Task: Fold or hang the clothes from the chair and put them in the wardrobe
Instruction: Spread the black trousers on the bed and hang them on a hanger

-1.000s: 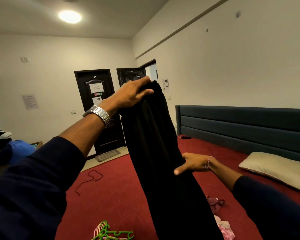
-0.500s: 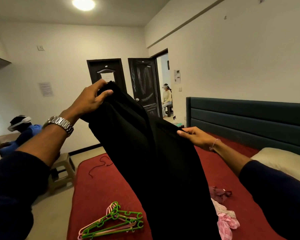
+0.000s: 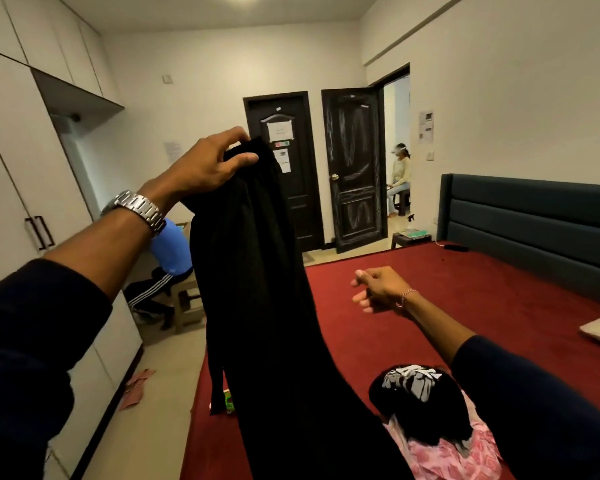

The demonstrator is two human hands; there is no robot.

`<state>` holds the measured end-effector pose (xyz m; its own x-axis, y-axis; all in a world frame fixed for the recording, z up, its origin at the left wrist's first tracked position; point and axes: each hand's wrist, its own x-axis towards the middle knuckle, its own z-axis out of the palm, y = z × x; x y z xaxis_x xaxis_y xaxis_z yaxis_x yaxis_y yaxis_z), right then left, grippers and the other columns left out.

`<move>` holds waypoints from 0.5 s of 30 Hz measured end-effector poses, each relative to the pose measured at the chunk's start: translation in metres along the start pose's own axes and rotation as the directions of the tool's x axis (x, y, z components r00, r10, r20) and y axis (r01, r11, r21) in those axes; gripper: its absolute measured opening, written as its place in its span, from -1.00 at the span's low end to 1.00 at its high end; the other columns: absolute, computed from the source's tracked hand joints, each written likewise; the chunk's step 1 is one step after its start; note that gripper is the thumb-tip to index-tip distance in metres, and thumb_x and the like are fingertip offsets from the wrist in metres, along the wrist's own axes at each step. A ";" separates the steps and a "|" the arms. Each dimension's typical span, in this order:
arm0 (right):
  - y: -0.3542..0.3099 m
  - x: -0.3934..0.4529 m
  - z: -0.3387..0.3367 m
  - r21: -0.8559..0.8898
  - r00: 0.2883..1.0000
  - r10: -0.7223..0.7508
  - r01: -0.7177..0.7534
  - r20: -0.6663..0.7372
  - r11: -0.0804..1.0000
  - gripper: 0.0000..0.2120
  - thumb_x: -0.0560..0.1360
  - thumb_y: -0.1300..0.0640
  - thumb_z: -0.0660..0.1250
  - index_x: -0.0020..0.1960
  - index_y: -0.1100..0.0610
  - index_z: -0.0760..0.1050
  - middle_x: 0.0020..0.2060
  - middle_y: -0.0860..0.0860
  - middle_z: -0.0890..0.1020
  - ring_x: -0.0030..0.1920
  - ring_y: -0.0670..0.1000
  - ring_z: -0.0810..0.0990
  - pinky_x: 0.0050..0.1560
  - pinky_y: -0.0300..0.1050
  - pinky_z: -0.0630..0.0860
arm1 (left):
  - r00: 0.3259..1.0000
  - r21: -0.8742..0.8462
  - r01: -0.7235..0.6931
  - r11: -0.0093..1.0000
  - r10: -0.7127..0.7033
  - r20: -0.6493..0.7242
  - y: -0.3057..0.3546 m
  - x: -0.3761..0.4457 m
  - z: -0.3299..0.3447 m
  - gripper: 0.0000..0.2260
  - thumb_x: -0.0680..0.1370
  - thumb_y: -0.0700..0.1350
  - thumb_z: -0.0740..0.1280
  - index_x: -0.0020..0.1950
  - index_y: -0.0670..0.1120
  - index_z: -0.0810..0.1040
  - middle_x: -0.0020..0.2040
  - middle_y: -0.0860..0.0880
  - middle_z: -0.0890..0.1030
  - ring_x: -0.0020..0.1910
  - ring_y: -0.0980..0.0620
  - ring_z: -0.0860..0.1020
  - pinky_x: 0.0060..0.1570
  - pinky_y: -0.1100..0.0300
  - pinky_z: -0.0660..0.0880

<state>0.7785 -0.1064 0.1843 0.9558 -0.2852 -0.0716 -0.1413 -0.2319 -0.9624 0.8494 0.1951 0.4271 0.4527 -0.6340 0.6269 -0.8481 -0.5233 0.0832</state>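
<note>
Black garment (image 3: 264,306) hanging full length over red bed (image 3: 465,292), wardrobe (image 3: 18,174) along left wall, left hand (image 3: 207,166) raised pinching garment's top edge, right hand (image 3: 378,289) free, fingers loosely curled, holding nothing, printed black top (image 3: 420,410) on pink clothes (image 3: 444,455) on bed

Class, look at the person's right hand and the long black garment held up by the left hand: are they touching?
Apart. The head view shows red bedcover between the right hand and the long black garment; only the left hand grips it.
</note>
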 end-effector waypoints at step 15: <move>0.039 -0.033 0.102 -0.048 0.457 0.142 -0.212 0.878 0.976 -0.19 0.38 -0.60 0.06 -0.02 0.15 0.52 -0.06 0.24 0.65 -0.34 -0.02 0.52 -0.33 -0.23 0.40 | 0.994 0.187 0.074 0.979 -0.088 0.064 0.052 -0.007 -0.023 -0.67 0.66 0.07 0.25 0.30 -0.13 0.45 0.15 -0.09 0.54 0.05 -0.05 0.50 -0.02 0.09 0.39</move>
<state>0.7677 -0.0111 0.1229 0.6433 0.6532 -0.3993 -0.3526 -0.2102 -0.9119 0.7960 0.1857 0.4443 0.5420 -0.6210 0.5662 -0.7455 -0.6663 -0.0172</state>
